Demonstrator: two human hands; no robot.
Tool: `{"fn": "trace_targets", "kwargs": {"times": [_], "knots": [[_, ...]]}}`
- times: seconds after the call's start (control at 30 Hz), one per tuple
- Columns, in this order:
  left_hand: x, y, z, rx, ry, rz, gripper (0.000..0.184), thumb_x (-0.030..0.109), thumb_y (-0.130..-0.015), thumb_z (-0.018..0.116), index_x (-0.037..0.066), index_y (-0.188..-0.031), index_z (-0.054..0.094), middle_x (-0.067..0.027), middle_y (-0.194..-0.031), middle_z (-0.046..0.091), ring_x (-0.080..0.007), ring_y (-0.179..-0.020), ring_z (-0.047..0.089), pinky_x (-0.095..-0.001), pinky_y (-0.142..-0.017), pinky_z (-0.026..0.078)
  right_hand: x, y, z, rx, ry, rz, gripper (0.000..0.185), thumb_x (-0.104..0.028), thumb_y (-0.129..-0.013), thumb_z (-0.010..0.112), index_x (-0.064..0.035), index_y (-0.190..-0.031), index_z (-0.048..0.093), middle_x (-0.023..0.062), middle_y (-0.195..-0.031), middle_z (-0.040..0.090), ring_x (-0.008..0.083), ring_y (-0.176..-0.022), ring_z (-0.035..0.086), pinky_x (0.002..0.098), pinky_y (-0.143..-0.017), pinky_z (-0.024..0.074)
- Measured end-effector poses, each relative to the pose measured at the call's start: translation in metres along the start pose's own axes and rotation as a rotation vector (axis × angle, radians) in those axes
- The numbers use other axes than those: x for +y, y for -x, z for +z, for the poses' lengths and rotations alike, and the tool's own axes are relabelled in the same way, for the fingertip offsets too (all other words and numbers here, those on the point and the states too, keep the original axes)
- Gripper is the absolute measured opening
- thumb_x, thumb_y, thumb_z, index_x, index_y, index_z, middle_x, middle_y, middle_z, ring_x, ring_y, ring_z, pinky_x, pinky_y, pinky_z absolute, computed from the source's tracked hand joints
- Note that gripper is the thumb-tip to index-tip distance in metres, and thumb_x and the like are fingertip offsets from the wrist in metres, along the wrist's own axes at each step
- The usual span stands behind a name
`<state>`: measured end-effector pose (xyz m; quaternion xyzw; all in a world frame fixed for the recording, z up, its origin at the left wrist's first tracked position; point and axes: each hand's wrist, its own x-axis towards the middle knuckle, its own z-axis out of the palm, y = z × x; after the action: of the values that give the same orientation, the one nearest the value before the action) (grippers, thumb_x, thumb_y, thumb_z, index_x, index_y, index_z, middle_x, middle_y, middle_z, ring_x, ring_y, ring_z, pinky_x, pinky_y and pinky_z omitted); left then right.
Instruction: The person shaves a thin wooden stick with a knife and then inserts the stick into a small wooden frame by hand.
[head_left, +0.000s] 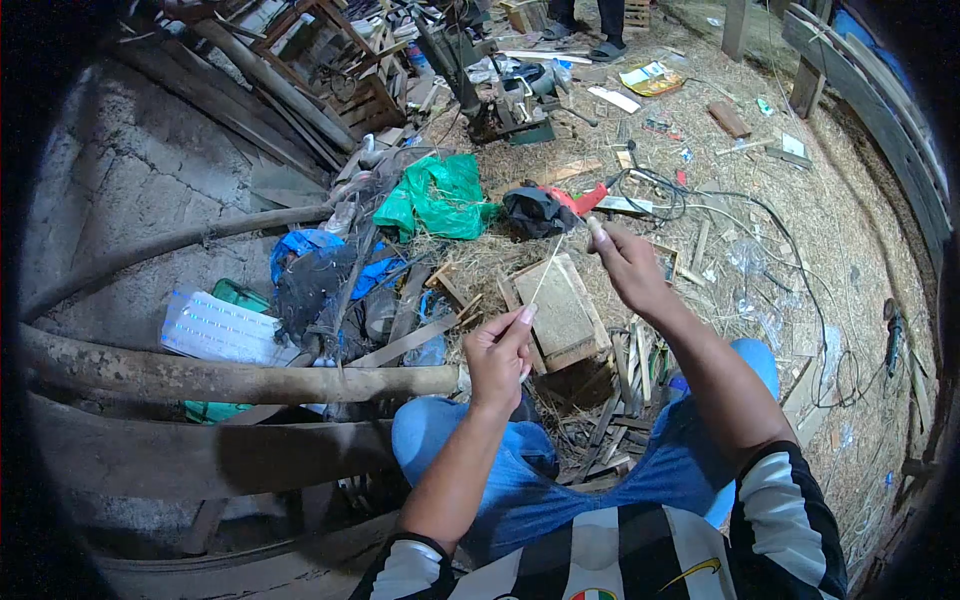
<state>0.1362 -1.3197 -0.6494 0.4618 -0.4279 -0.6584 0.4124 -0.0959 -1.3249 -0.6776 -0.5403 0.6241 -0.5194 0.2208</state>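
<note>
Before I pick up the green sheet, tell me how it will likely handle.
The green sheet is probably floppy, since it lies crumpled in soft folds. It looks like thin plastic, so I'd expect it to be light for its size. Straw sits on top and may slide off as it lifts.

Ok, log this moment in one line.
left hand: pinching thin pale strip | right hand: gripping small pale piece | red tool: on floor beyond hands

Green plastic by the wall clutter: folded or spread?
Spread, loosely. The green plastic lies rumpled with edges splayed outward, not packed into a neat fold.
</note>
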Motion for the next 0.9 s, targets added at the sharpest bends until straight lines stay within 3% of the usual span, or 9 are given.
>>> {"fn": "trace_targets", "kwargs": {"times": [0.03, 0.17, 0.33, 0.4, 0.63, 0.7, 0.8, 0.83, 0.9], "knots": [[0.001, 0.001, 0.000, -0.020, 0.015, -0.038, 0.022, 0.014, -0.091, 0.073, -0.003, -0.105, 0.073, 0.0023, -0.060, 0.055, -0.0039, -0.044, 0.042, -0.0223, -0.037, 0.033, -0.007, 0.006, 0.004, -0.012, -0.192, 0.105, 0.043, -0.040, -0.101, 0.056, 0.0006, -0.089, 0.062, 0.0096, -0.073, 0.058, 0.0205, -0.070, 0.056, 0.0369, -0.066, 0.0439], [0.006, 0.005, 0.000, -0.159, -0.001, -0.147, 0.020, 0.016, -0.092, 0.072, 0.000, -0.104, 0.075, 0.0025, -0.061, 0.053, -0.0036, -0.045, 0.043, -0.0214, -0.039, 0.034, -0.012, 0.012, 0.010, -0.122, -0.281, 0.173, 0.036, -0.034, -0.097, 0.067, -0.0011, -0.083, 0.063, 0.0000, -0.066, 0.050, 0.0094, -0.065, 0.046, 0.0311, -0.059, 0.0384], [-0.011, 0.001, 0.007, -0.145, -0.315, 0.164, 0.023, 0.015, -0.092, 0.073, -0.002, -0.107, 0.074, 0.0005, -0.066, 0.064, -0.0027, -0.058, 0.054, -0.0208, -0.052, 0.042, -0.015, 0.014, 0.009, -0.187, -0.360, 0.202, 0.038, -0.035, -0.097, 0.066, -0.0028, -0.078, 0.062, -0.0043, -0.065, 0.046, 0.0057, -0.063, 0.040, 0.0285, -0.055, 0.0333], [-0.004, 0.005, 0.009, -0.152, -0.405, 0.153, 0.023, 0.014, -0.092, 0.072, -0.002, -0.109, 0.074, -0.0005, -0.069, 0.066, -0.0025, -0.061, 0.055, -0.0215, -0.053, 0.043, -0.013, 0.015, 0.009, -0.215, -0.321, 0.189, 0.037, -0.035, -0.098, 0.066, -0.0046, -0.078, 0.062, -0.0068, -0.066, 0.047, 0.0036, -0.062, 0.039, 0.0263, -0.052, 0.0306], [-0.004, 0.006, 0.009, -0.190, -0.513, 0.191, 0.026, 0.015, -0.094, 0.071, -0.001, -0.114, 0.073, 0.0023, -0.068, 0.063, -0.0021, -0.053, 0.051, -0.0192, -0.048, 0.040, -0.017, 0.014, 0.008, -0.244, -0.209, 0.101, 0.043, -0.038, -0.098, 0.065, -0.0019, -0.076, 0.060, -0.0043, -0.064, 0.045, 0.0066, -0.063, 0.039, 0.0294, -0.054, 0.0342], [0.002, 0.007, 0.010, -0.201, -0.453, 0.148, 0.025, 0.016, -0.094, 0.070, -0.001, -0.113, 0.073, 0.0026, -0.067, 0.062, -0.0020, -0.052, 0.049, -0.0191, -0.047, 0.039, -0.028, 0.015, 0.003, -0.250, -0.173, 0.178, 0.044, -0.037, -0.098, 0.062, 0.0027, -0.080, 0.062, 0.0071, -0.063, 0.048, 0.0140, -0.064, 0.044, 0.0369, -0.059, 0.0395], [0.005, 0.006, 0.010, -0.177, -0.345, 0.127, 0.024, 0.016, -0.095, 0.069, 0.000, -0.113, 0.073, 0.0029, -0.065, 0.060, -0.0020, -0.049, 0.047, -0.0191, -0.045, 0.036, -0.037, 0.019, 0.001, -0.113, -0.179, 0.152, 0.047, -0.042, -0.100, 0.055, 0.0022, -0.085, 0.061, 0.0124, -0.064, 0.053, 0.0215, -0.062, 0.052, 0.0390, -0.061, 0.0418], [0.005, 0.005, 0.010, -0.145, -0.297, 0.143, 0.024, 0.016, -0.095, 0.068, 0.000, -0.112, 0.073, 0.0030, -0.064, 0.059, -0.0022, -0.048, 0.046, -0.0192, -0.044, 0.035, -0.038, 0.020, -0.001, -0.088, -0.086, 0.016, 0.045, -0.044, -0.101, 0.050, -0.0016, -0.089, 0.062, 0.0166, -0.067, 0.060, 0.0340, -0.064, 0.061, 0.0446, -0.061, 0.0452], [0.007, 0.003, 0.007, -0.119, -0.287, 0.160, 0.023, 0.015, -0.096, 0.068, -0.002, -0.112, 0.073, 0.0026, -0.065, 0.060, -0.0023, -0.050, 0.047, -0.0199, -0.046, 0.036, -0.047, 0.027, 0.000, -0.144, 0.074, -0.031, 0.043, -0.043, -0.101, 0.049, -0.0036, -0.090, 0.062, 0.0171, -0.069, 0.062, 0.0372, -0.067, 0.062, 0.0478, -0.061, 0.0460]]}}
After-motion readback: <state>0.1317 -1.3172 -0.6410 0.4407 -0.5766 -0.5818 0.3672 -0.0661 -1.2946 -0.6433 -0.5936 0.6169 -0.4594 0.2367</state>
